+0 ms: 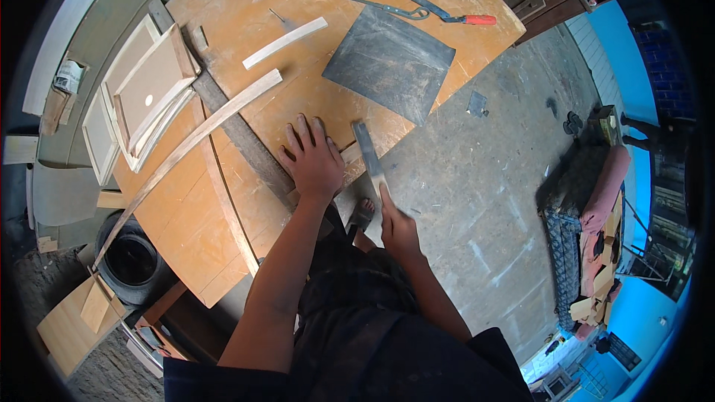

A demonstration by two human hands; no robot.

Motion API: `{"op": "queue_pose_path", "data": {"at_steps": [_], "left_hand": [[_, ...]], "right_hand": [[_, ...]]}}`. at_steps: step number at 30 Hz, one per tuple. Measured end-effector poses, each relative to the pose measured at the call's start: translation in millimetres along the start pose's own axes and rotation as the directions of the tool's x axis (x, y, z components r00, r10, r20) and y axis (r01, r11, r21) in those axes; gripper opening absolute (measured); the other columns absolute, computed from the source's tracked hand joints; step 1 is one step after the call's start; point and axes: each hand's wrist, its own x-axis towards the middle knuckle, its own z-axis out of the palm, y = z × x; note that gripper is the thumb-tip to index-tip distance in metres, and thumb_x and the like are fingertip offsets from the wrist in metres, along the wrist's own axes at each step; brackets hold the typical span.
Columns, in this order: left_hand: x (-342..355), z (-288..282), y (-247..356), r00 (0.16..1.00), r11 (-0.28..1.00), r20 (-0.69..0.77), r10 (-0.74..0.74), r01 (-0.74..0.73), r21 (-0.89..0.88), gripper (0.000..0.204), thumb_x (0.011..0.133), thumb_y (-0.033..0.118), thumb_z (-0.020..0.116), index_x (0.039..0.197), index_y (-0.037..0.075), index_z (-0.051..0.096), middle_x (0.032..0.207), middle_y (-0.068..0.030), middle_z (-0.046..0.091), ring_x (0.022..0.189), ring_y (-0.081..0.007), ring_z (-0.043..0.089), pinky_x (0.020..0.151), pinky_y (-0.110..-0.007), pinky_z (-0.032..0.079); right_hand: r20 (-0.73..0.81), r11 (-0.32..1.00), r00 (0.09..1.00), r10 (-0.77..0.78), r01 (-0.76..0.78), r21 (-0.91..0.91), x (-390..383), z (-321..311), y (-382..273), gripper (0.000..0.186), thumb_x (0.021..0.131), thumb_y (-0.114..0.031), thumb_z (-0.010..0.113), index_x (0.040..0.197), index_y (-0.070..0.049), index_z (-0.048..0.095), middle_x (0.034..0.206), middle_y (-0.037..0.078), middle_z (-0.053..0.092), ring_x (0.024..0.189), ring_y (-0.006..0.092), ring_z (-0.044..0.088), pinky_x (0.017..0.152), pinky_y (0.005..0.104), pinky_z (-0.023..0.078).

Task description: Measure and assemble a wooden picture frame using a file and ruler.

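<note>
My left hand (316,164) lies palm down near the edge of the orange-brown wooden table (257,149), its fingers spread. A short strip of wood (350,152) pokes out beside that palm; the rest of it is hidden under the hand. In my right hand (400,231) is a flat file (366,150), gripped by its pale wooden handle. Its grey blade points away from me and crosses the table edge at the strip's end. Whether blade and strip touch, I cannot tell.
A long curved wooden strip (201,134), a shorter strip (285,42), a dark square sheet (389,63) and a red-handled saw (477,20) lie on the table. Pale wooden frames (153,89) are stacked at left. A tire (132,257) sits below; a padded couch (573,208) stands right.
</note>
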Motion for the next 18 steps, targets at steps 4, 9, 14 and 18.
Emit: {"op": "queue_pose_path", "data": {"at_steps": [4, 9, 14, 18], "left_hand": [[-1, -4, 6, 1.0, 0.998, 0.013, 0.025, -0.026, 0.063, 0.053, 0.097, 0.028, 0.045, 0.146, 0.008, 0.041, 0.158, -0.019, 0.029, 0.145, -0.0447, 0.026, 0.106, -0.069, 0.023], [3, -3, 9, 0.998, 0.997, 0.045, 0.048, -0.051, 0.065, 0.054, 0.099, 0.028, 0.043, 0.149, 0.008, 0.038, 0.16, -0.0188, 0.027, 0.145, -0.0448, 0.025, 0.107, -0.07, 0.023], [2, -4, 6, 0.998, 0.998, 0.057, 0.031, -0.034, 0.051, 0.054, 0.099, 0.029, 0.044, 0.149, 0.008, 0.038, 0.16, -0.0182, 0.026, 0.146, -0.0446, 0.024, 0.107, -0.07, 0.023], [3, -11, 4, 0.997, 0.998, 0.068, 0.029, -0.033, 0.057, 0.054, 0.099, 0.029, 0.043, 0.149, 0.009, 0.037, 0.16, -0.018, 0.025, 0.146, -0.0444, 0.023, 0.107, -0.069, 0.023]], "right_hand": [[-0.003, 1.0, 1.0, -0.009, 0.009, -0.01, -9, 2, 4, 0.067, 0.085, -0.006, 0.066, 0.149, -0.01, 0.044, 0.071, 0.023, 0.061, 0.062, 0.0414, 0.062, 0.059, 0.0461, 0.05], [-0.117, 0.997, 0.99, -0.076, 0.071, -0.043, 80, 14, -6, 0.062, 0.09, 0.003, 0.051, 0.149, -0.009, 0.043, 0.075, 0.026, 0.062, 0.068, 0.0438, 0.063, 0.063, 0.0469, 0.051], [0.012, 0.993, 1.0, 0.017, -0.015, -0.119, -20, 6, 16, 0.07, 0.087, -0.014, 0.07, 0.151, -0.01, 0.041, 0.07, 0.021, 0.061, 0.063, 0.0342, 0.065, 0.058, 0.0403, 0.05], [-0.044, 0.997, 0.996, -0.078, 0.078, -0.013, 18, 6, -10, 0.065, 0.089, -0.007, 0.064, 0.15, -0.01, 0.042, 0.07, 0.023, 0.061, 0.059, 0.0373, 0.062, 0.056, 0.0417, 0.049]]}}
